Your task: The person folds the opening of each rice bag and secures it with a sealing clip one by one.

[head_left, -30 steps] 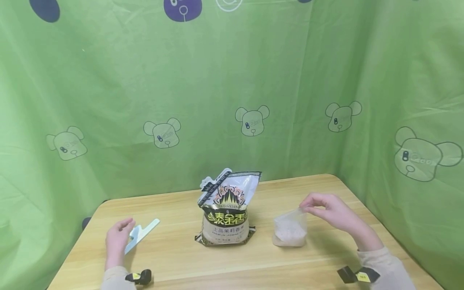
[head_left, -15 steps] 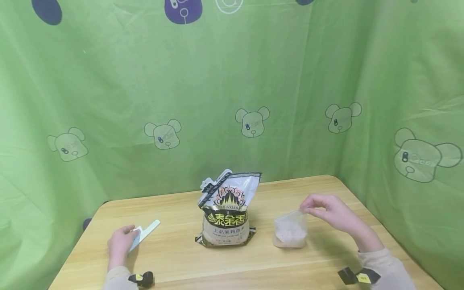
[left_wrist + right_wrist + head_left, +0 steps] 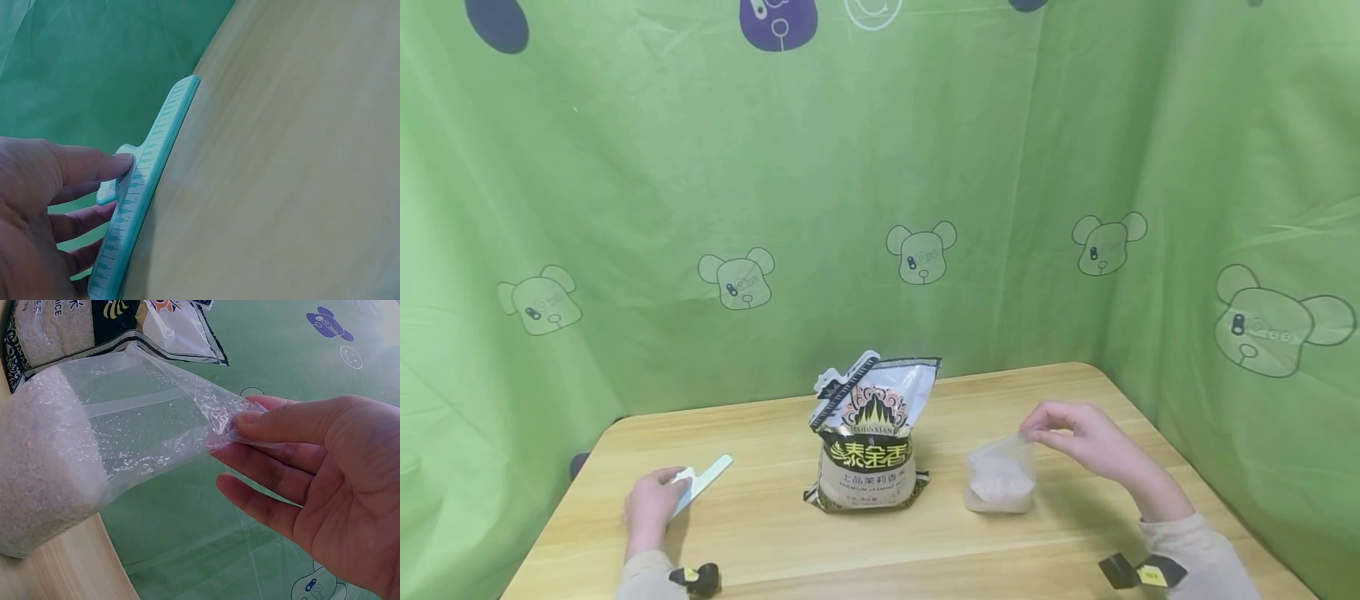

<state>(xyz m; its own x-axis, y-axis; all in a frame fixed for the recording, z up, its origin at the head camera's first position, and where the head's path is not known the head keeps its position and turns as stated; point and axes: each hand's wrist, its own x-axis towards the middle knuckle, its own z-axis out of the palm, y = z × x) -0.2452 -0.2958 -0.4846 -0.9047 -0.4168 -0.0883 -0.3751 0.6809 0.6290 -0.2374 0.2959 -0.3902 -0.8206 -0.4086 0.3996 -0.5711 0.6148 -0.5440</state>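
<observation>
At the left of the table, my left hand (image 3: 651,507) holds a pale blue and white bag clip (image 3: 706,477). In the left wrist view the thumb lies on the handle of the clip (image 3: 149,181), with the other fingers behind it. On the right, my right hand (image 3: 1078,433) pinches the gathered top corner of a clear plastic bag of rice (image 3: 1000,485), whose base rests on the table. Loose grains cling inside the upper part of the bag (image 3: 47,456) in the right wrist view. Between the hands stands a printed rice bag (image 3: 872,475).
A white and black clip (image 3: 844,390) sits slanted across the top left corner of the printed bag. The wooden table (image 3: 820,558) has a green curtain (image 3: 850,183) behind it and at both sides.
My left hand has shifted slightly right and closed onto the blue clip, covering more of its near part. The right hand and both bags have stayed in place.
</observation>
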